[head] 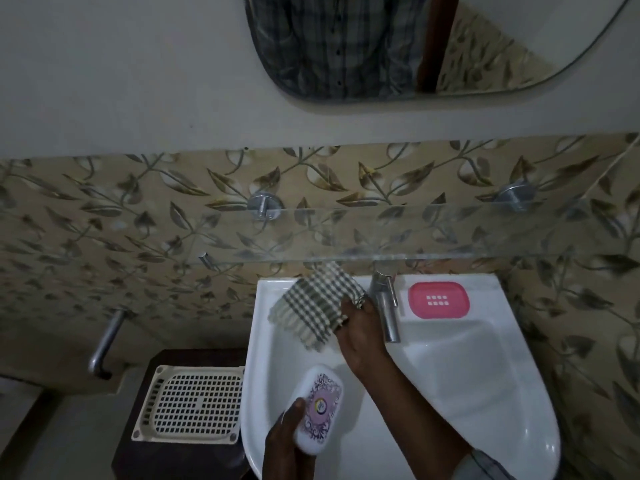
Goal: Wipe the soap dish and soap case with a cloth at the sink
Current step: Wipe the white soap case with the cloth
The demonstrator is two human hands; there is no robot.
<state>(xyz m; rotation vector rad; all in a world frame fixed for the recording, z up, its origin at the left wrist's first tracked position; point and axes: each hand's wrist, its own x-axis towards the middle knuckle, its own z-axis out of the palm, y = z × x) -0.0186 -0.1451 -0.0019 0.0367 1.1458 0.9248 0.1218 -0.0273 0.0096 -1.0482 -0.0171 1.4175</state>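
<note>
white soap case (pixel 318 408) gripped by left hand (pixel 285 434).

Dim, flat indoor light left the scene murky, with the white sink (pixel 450 375) the brightest area at lower right. Wide-angle distortion bent the glass shelf (pixel 415 233) and wall lines; details looked soft throughout.

Basin (pixel 467 375) right half open. Tap (pixel 387 308), frame centre, stands between cloth (pixel 311 306) and dish (pixel 438 300). Shelf (pixel 433 233) overhangs back rim. Right hand (pixel 360 337) fills gap left of tap.
</note>
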